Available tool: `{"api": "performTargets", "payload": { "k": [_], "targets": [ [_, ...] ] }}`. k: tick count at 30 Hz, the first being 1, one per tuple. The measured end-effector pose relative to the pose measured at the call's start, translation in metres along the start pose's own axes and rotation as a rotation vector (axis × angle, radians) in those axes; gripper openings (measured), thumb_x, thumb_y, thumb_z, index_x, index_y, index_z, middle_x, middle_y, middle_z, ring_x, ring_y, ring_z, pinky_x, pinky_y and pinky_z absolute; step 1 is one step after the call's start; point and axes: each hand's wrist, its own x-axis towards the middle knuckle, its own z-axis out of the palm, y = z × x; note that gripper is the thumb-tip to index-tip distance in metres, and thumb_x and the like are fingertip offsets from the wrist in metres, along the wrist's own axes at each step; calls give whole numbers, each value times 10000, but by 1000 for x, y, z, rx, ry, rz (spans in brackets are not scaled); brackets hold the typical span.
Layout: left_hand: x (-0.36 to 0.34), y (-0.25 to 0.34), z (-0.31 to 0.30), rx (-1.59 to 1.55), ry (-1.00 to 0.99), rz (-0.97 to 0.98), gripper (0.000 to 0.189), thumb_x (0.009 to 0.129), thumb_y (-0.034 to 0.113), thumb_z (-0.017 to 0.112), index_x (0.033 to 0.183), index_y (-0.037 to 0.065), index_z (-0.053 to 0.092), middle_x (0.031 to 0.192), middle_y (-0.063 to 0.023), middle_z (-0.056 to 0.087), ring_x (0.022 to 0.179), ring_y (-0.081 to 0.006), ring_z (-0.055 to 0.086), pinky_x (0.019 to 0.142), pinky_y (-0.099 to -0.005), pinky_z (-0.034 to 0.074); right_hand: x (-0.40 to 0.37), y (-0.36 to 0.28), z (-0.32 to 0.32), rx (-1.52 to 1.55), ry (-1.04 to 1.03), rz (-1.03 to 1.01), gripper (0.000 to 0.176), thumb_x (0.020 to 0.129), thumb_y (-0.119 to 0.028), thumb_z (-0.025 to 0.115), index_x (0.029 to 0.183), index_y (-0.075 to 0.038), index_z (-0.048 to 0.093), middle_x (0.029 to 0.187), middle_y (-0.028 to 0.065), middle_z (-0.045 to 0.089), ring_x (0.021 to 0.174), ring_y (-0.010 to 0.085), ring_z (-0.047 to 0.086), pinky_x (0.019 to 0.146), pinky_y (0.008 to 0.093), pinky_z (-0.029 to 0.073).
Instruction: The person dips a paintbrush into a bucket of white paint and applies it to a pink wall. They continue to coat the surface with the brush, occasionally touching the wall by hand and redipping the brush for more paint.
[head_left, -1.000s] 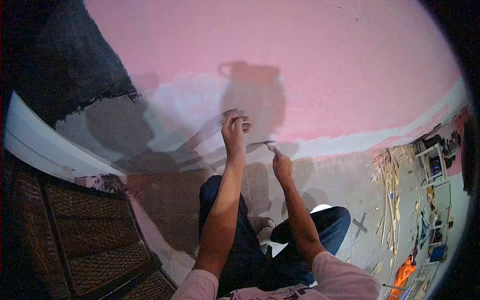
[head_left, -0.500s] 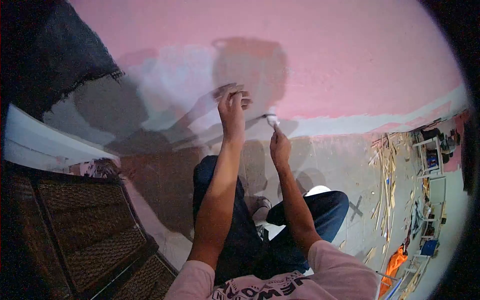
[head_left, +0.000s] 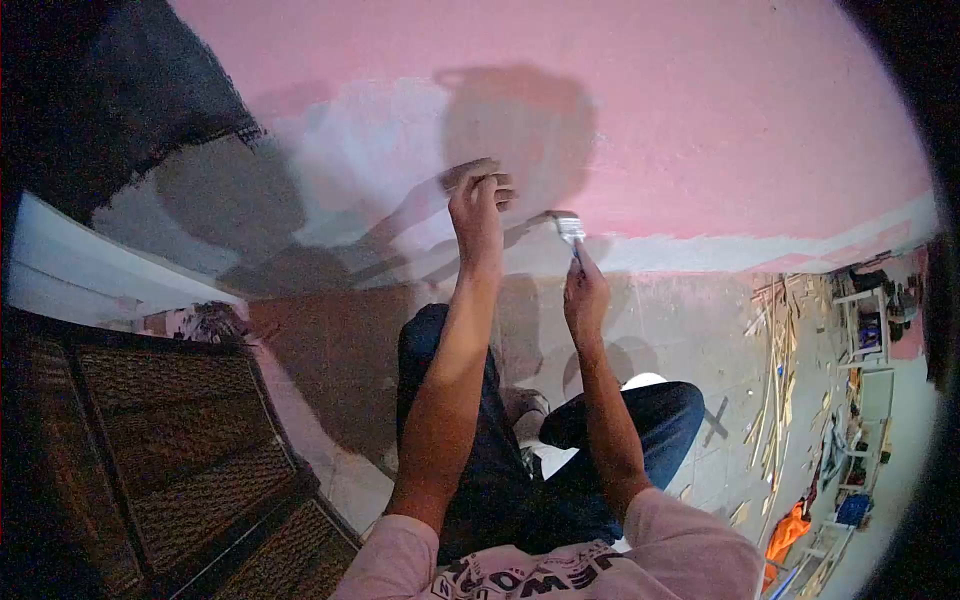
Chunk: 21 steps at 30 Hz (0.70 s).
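Observation:
My right hand (head_left: 588,285) is closed round the handle of a paintbrush (head_left: 570,228), whose bristles are at the lower part of the pink wall (head_left: 700,120), beside a white strip. My left hand (head_left: 479,200) is raised in front of the wall, fingers bent and a little apart, with nothing visible in it. Whether its fingertips touch the wall I cannot tell. Shadows of my head and arms fall over the whitish patch (head_left: 380,130) around both hands.
A dark woven-panel piece of furniture (head_left: 180,430) stands at the lower left. Dark paint (head_left: 170,90) covers the wall's upper left. Wood strips (head_left: 778,370) lie on the floor at the right, near an orange cloth (head_left: 788,532) and white shelving (head_left: 862,325).
The brush and my right hand have shifted slightly right, and the brush's metal band now shows clearly. My left hand appears a little further right; the whole view has moved slightly too.

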Motion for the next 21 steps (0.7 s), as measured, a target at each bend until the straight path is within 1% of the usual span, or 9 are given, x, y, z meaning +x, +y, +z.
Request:
{"api": "performTargets", "payload": {
  "k": [1,3,5,7,10,13,15,18,21],
  "targets": [
    [2,-2,0,-16,4,3,253,975,159,549,1188,75,656,1007,-86,701,843,-205,690,760,-341,557,-3,-8,-12,72,55,-43,401,1013,-89,558,1406,-141,622,941,242,700,812,405,672,713,458,526],
    [3,-7,-2,-37,-4,-3,251,973,153,549,1183,69,656,1013,-88,701,839,-208,691,765,-345,558,-6,-30,-38,-4,68,-79,417,1023,-42,536,1431,-99,603,833,185,629,702,253,584,654,373,497],
    [4,-11,-3,-43,-11,-35,254,969,153,553,1183,64,656,1016,-88,700,837,-206,687,768,-344,555,-15,-35,-47,-50,88,-100,429,1026,-17,526,1446,-78,590,783,149,585,649,177,530,630,324,480],
    [4,-8,3,-63,-29,-32,258,965,155,557,1185,62,654,1020,-86,698,842,-203,682,773,-344,553,-10,-39,-46,-50,119,-140,439,1020,-14,527,1450,-76,586,791,135,568,651,177,510,641,310,476],
    [2,1,-2,-34,-41,-16,266,957,165,567,1193,65,641,1038,-80,688,860,-197,672,792,-337,550,13,-58,-54,7,205,-216,451,1010,3,520,1452,-68,580,810,147,588,684,185,541,663,309,480],
    [1,-1,-9,-59,-18,-28,251,955,163,573,1180,72,638,1047,-79,683,859,-200,676,801,-334,550,39,-71,-52,2,235,-263,451,1005,-13,524,1444,-93,588,822,201,625,696,266,614,676,360,507],
    [-3,-7,-7,-75,-22,-10,244,953,158,574,1173,77,639,1044,-78,682,851,-204,679,792,-335,553,41,-41,-23,-103,68,-127,432,1003,-88,548,1428,-151,599,945,286,664,824,439,658,718,477,519],
    [3,1,1,-28,-13,-24,238,948,150,576,1166,81,641,1037,-79,681,843,-211,683,776,-344,560,26,-38,-23,-233,-104,-21,408,991,-105,563,1391,-145,633,865,277,664,758,443,654,689,490,516],
    [-6,-7,-3,-55,-6,-22,243,939,135,570,1165,81,642,1030,-90,678,838,-218,687,750,-354,566,-14,8,-18,-331,-246,24,389,984,-116,570,1362,-145,656,798,275,655,711,447,649,665,501,511]
  ]
}}
